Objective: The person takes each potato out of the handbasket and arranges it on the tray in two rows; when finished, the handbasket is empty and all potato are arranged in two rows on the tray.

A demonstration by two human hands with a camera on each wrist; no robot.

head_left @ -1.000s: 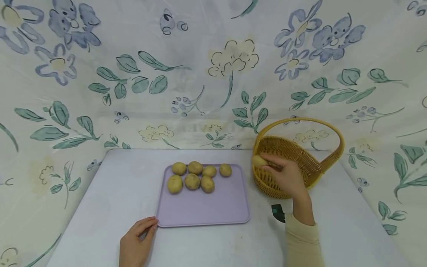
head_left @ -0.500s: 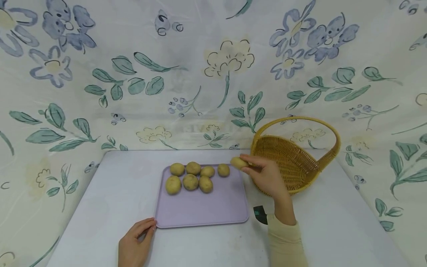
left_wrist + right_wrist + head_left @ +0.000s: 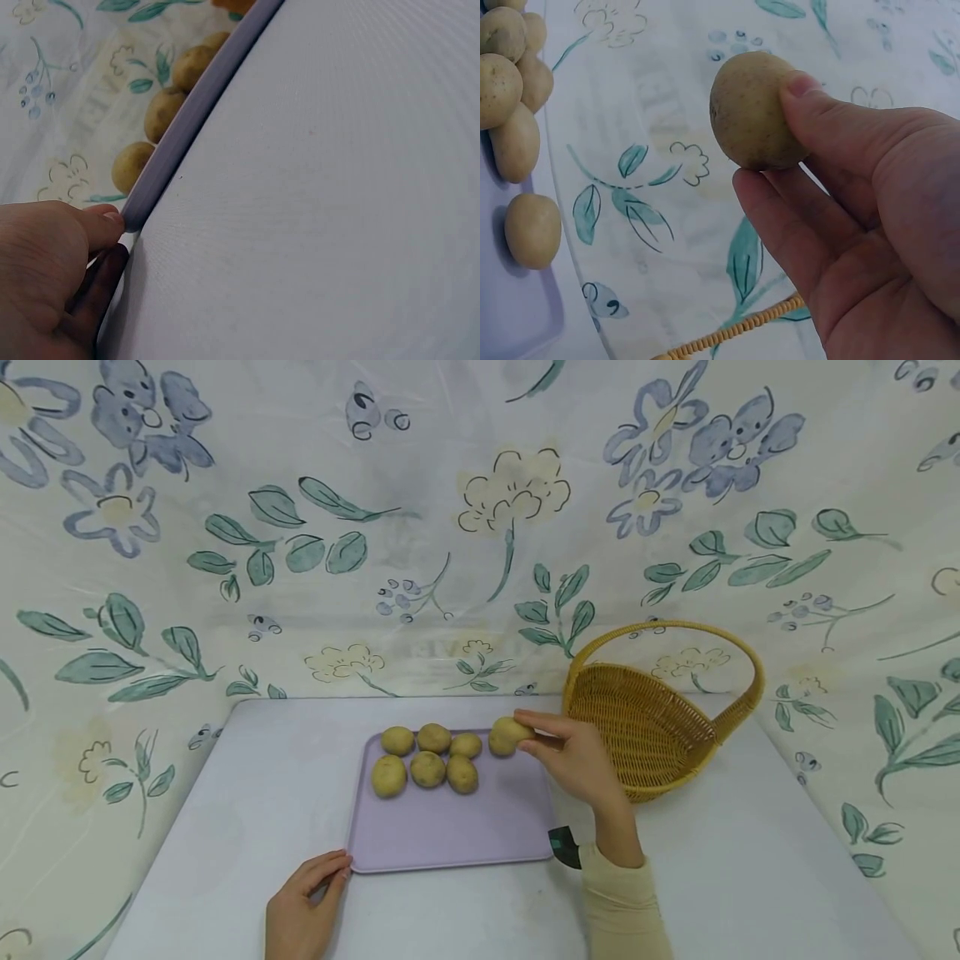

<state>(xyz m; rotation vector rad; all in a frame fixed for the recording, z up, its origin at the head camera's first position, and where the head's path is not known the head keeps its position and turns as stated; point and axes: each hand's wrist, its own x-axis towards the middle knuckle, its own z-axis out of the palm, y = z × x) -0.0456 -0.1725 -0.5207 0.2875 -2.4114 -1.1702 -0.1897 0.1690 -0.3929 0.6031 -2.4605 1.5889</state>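
My right hand [image 3: 573, 760] pinches a potato [image 3: 751, 112] between thumb and fingers, above the back right part of a lilac tray [image 3: 457, 831]. In the head view the held potato partly covers another potato [image 3: 534, 231] that lies on the tray. Several more potatoes stand in two rows toward the tray's back left, one of them a front-row potato [image 3: 428, 770]. My left hand [image 3: 303, 902] holds the tray's near left corner at its fingertips; the left wrist view shows thumb and finger at the tray rim [image 3: 172, 146].
A wicker basket [image 3: 637, 727] with a tall handle stands right of the tray; no potato shows in its visible inside. The white table [image 3: 750, 860] ends at a flowered cloth [image 3: 420, 568] behind. A dark wrist device [image 3: 564, 847] sits by the right sleeve.
My right hand has carried the potato leftward from the basket to over the tray's back right. The left hand and the potatoes on the tray have stayed in place; the view has shifted slightly.
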